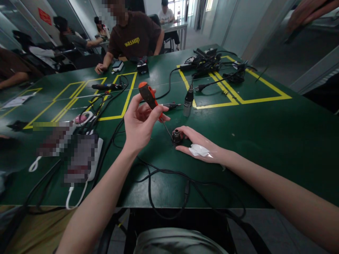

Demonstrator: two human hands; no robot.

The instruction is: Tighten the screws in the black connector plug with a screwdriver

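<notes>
A green table (265, 134) marked with yellow tape lines is spread beneath both hands. Beyond the hands, across the table, a person in a brown shirt (135, 35) is seated with a hand rested on the tabletop. Black cables (164, 176) are looped on the table just below the wrists, and a white power strip (90, 158) is seen to the left of the left hand. The left hand (140, 123) is raised and curled around a screwdriver with an orange and black handle (148, 96), whose thin shaft is slanted down to the right toward a small black round connector (176, 137). The right hand (200, 144) is laid nearly flat on the table, its fingers loosely closed about that connector; a white patch is seen on its back. An upright metal plug (188, 102) is stood just beyond the right hand.
</notes>
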